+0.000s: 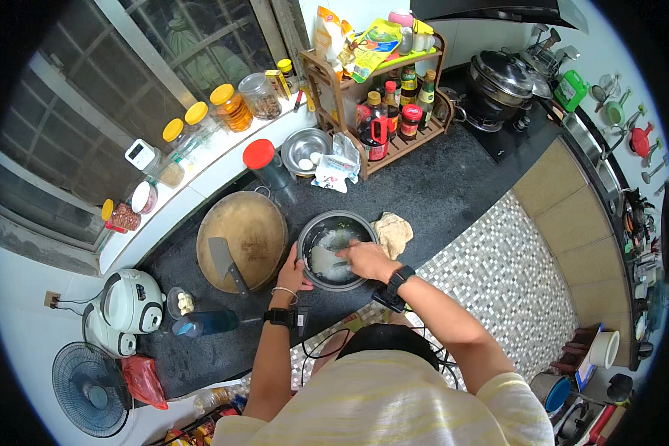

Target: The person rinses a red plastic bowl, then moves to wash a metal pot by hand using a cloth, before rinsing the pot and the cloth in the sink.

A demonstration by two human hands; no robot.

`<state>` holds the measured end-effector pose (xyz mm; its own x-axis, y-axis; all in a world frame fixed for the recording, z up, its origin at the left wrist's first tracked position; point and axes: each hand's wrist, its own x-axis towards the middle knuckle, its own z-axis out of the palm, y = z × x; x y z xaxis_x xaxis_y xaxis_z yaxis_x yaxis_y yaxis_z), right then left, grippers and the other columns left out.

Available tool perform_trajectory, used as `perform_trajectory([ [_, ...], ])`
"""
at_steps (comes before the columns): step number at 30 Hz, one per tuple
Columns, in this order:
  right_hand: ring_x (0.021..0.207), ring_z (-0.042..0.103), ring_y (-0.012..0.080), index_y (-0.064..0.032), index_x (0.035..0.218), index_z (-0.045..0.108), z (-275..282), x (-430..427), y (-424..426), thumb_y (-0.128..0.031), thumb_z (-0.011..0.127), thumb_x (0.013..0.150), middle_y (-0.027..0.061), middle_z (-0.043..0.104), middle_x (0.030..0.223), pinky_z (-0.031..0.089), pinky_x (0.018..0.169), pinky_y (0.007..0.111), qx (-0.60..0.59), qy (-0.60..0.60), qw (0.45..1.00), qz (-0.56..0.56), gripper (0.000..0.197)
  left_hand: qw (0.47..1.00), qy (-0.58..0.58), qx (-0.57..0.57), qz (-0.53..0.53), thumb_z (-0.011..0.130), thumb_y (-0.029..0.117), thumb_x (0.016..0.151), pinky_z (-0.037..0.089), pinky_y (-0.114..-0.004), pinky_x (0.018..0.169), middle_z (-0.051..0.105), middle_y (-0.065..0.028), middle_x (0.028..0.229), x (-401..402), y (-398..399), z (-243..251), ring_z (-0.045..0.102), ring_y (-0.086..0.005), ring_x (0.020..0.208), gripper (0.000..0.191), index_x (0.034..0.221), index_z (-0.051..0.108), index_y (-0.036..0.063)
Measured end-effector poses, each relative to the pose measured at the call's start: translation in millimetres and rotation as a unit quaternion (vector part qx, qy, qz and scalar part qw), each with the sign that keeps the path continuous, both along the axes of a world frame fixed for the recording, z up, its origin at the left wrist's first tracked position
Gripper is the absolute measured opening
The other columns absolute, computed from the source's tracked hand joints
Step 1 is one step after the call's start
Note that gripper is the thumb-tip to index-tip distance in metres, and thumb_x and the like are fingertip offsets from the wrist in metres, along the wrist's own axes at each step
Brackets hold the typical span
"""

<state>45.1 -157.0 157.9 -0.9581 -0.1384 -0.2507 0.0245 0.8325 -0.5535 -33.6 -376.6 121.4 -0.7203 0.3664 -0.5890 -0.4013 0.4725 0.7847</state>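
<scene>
A dark metal inner pot point(308, 279), like that of a rice cooker, stands on the counter before me. Cloudy whitish liquid point(326, 261) fills its bottom, with paler grains or foam around it. My left hand point(293, 273) holds the pot's left side, thumb near the rim and fingers low on the wall. From the right, my right hand point(368, 260) reaches over the rim, its fingertips down at the liquid. Whether those fingers hold anything is hidden. A beige cloth point(393, 234) lies against the pot's right side.
Left of the pot, a cleaver point(223, 259) lies on a round wooden chopping board point(262, 228). Behind are a red-lidded container point(262, 159), a steel bowl point(304, 142) with eggs, and a sauce rack point(407, 153). A blue bottle point(206, 323) lies near a rice cooker point(134, 301).
</scene>
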Motion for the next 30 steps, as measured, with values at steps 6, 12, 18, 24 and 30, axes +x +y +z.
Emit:
perform_trajectory([
  [6, 0.092, 0.058, 0.0328, -0.0166, 0.111, 0.064, 8.5, -1.3, 26.3, -0.007, 0.053, 0.071, 0.0162, 0.059, 0.098, 0.046, 0.082, 0.039, -0.094, 0.065, 0.992, -0.056, 0.042, 0.999, 0.035, 0.003, -0.027, 0.037, 0.013, 0.094, 0.058, -0.035, 0.051, 0.059, -0.0121, 0.103, -15.7, -5.1, -7.8, 0.061, -0.0203, 0.059, 0.05, 0.14, 0.028, 0.0296],
  [12, 0.094, 0.057, 0.0342, -0.0209, 0.112, 0.064, -12.8, 1.3, 4.5, -0.008, 0.053, 0.073, 0.0158, 0.058, 0.107, 0.045, 0.084, 0.04, -0.084, 0.01, 0.996, -0.031, 0.042, 0.976, 0.128, -0.082, -0.153, 0.036, 0.014, 0.094, 0.058, -0.035, 0.053, 0.056, -0.0162, 0.118, -35.2, 2.4, 4.4, 0.065, -0.028, 0.075, 0.048, 0.139, 0.031, 0.0302],
  [18, 0.095, 0.059, 0.0328, -0.0207, 0.115, 0.062, 20.5, 12.3, 14.5, -0.007, 0.052, 0.075, 0.0179, 0.06, 0.108, 0.046, 0.084, 0.036, -0.125, -0.039, 0.989, -0.073, 0.043, 0.977, 0.133, -0.074, -0.151, 0.036, 0.014, 0.095, 0.059, -0.037, 0.054, 0.057, -0.0167, 0.117, -32.7, -1.5, 3.9, 0.065, -0.0291, 0.079, 0.047, 0.138, 0.032, 0.0306],
  [24, 0.099, 0.058, 0.0336, -0.0202, 0.119, 0.059, -9.6, 12.7, -8.5, -0.01, 0.052, 0.077, 0.0189, 0.062, 0.104, 0.045, 0.088, 0.037, -0.1, -0.016, 0.99, -0.094, 0.043, 0.973, 0.134, -0.091, -0.163, 0.036, 0.014, 0.095, 0.058, -0.035, 0.055, 0.055, -0.0145, 0.121, -36.6, -1.3, 3.7, 0.064, -0.0264, 0.08, 0.047, 0.139, 0.032, 0.0299],
  [30, 0.091, 0.061, 0.0325, -0.0149, 0.118, 0.059, 21.1, 9.2, -5.8, -0.009, 0.05, 0.081, 0.0193, 0.063, 0.099, 0.046, 0.083, 0.034, -0.11, -0.067, 0.987, -0.095, 0.039, 0.978, 0.122, -0.086, -0.143, 0.037, 0.014, 0.095, 0.059, -0.035, 0.056, 0.055, -0.0149, 0.121, -33.5, -1.2, 7.3, 0.064, -0.0265, 0.084, 0.046, 0.138, 0.033, 0.0307],
])
